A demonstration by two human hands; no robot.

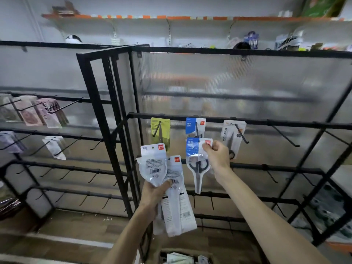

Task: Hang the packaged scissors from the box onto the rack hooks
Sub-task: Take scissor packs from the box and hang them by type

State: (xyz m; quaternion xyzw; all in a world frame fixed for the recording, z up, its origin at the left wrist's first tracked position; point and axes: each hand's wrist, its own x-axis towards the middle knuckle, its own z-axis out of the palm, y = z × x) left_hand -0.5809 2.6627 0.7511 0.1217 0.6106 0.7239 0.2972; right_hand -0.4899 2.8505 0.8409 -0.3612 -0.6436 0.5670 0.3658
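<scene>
My right hand (217, 155) pinches the top of a blue-and-white scissors pack (198, 162) with black handles, held just below the tip of a hook on the black rack (190, 116). That hook holds a matching blue pack (194, 126). My left hand (154, 191) grips a fan of white scissors packs (167, 185), backs facing me, lower left of the rack bar. A yellow-green pack (160, 133) hangs to the left, a white pack (233, 138) to the right. The cardboard box (186, 257) sits at the bottom edge.
Bare hooks (285, 137) stick out along the right of the top bar and on the lower bars. A second rack (57, 134) on the left carries pink and white packets. A wall shelf (190, 18) with goods runs overhead.
</scene>
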